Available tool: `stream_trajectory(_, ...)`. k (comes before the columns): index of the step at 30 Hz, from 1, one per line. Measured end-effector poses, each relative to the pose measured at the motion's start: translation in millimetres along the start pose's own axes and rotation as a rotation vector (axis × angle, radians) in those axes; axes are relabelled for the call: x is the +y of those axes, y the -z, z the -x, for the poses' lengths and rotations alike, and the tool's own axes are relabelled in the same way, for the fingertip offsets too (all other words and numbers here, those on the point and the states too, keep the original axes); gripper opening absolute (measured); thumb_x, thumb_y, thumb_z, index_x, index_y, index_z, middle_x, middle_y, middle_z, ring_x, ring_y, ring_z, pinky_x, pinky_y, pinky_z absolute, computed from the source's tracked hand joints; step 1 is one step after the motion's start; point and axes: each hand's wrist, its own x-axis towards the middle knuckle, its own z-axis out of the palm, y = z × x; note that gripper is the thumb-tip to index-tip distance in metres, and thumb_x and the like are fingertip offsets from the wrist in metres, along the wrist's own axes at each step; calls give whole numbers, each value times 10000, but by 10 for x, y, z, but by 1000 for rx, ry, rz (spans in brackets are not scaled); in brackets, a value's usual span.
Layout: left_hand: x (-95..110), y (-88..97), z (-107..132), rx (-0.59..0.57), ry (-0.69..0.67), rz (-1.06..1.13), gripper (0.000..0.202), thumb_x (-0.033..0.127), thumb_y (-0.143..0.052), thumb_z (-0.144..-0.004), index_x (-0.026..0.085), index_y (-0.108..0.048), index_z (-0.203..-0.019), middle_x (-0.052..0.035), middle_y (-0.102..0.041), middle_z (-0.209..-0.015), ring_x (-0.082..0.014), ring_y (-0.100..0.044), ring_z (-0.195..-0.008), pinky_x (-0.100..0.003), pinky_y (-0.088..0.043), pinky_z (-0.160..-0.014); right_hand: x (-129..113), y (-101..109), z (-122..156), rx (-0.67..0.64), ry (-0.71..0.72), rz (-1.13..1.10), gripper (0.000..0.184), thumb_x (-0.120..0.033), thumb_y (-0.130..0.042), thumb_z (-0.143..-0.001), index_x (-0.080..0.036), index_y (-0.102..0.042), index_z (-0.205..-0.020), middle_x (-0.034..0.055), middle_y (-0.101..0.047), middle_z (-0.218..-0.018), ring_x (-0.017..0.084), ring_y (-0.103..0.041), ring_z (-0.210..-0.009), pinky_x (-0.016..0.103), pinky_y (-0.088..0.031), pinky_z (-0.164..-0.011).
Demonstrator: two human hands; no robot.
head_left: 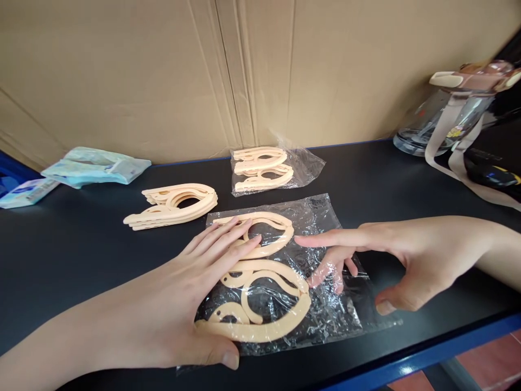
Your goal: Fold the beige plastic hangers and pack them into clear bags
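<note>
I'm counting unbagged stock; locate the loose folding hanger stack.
In the head view, the folding hanger stack lies left of centre on the tabletop, beyond the left hand, between the pale blue packet and far bagged hangers.

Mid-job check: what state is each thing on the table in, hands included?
Near bag: lying flat, crinkled
Near hangers: folded, bagged
Left hand: spread over bagged hangers
Right hand: index finger extended, other fingers bent
Far bag: crumpled, hangers inside
Loose hangers: folded, stacked, unbagged
Bottle: lid on
Larger packet: lying down, seal unclear
</note>
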Motion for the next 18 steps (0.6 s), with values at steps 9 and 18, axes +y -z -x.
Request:
stream_trajectory(9,-118,97,-35,-17,-54,9,1083,785,-592,-772,405,0,-1595,-4,-81,-1690,-439,-176,-1507,-633,-398,-1113,33,14,3,23,-29,-19,879,-56,-624,-837,-283,-232,-1590,67,-668,-1328,159,-685,-1090,303,-543,-909)
stream_trajectory(18,-747,293,-96,290,126,-193,767,731,-289,-949,210,-407,-1499,-91,-325,-1629,-332,-242,-1512,-556,-194,-1207,259,47,-15,507,-39,495,550,-198,-506,-947,-236,-413,-1488,24,-739,-1041,149,-695,-876,292,-540,-796)
